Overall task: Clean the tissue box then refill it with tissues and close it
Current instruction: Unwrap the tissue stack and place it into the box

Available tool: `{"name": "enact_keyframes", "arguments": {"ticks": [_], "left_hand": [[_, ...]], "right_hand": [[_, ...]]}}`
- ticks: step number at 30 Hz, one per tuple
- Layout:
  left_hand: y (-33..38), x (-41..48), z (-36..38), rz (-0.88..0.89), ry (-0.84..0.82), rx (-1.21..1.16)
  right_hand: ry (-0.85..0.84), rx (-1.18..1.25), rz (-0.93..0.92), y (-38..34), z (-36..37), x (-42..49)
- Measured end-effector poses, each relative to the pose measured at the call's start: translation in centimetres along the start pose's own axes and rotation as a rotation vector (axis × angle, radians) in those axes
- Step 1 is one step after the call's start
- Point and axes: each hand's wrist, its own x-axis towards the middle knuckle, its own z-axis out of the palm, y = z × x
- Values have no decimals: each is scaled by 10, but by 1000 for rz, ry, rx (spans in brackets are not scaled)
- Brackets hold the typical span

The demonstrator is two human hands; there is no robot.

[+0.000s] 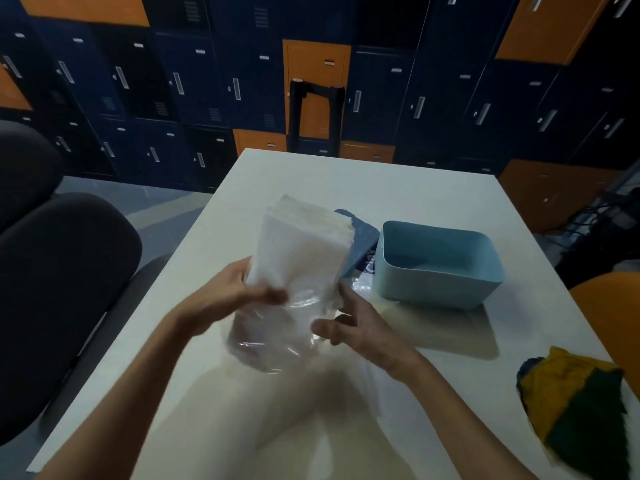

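Two hands on the refill step: your left hand (242, 289) grips the tissue stack (304, 244), your right hand (360, 327) pinches its clear wrapper (277, 337); next, strip it and lower the stack into the open tissue box (433, 289) near your right.

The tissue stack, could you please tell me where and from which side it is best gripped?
Probably around its middle, just above the clear wrapper, coming from the left as the left hand does. The tissue stack is held on end, soft, its top bare, so squeezing its flat faces should keep the sheets together.
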Motion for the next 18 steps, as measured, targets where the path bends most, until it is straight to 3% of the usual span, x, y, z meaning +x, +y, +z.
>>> {"name": "enact_keyframes", "arguments": {"ticks": [2, 6, 11, 15, 18], "left_hand": [[8, 6, -16, -52, -66, 65], [3, 22, -23, -183, -170, 160], [-13, 44, -21, -275, -188, 169], [-15, 51, -19, -297, -212, 191], [-14, 55, -20, -318, -215, 230]], "right_hand": [[-72, -78, 52, -14, -12, -2], [64, -204, 142, -31, -39, 3], [98, -465, 276, -47, -67, 5], [428, -741, 89, -63, -68, 19], [377, -639, -3, -70, -52, 33]]}}
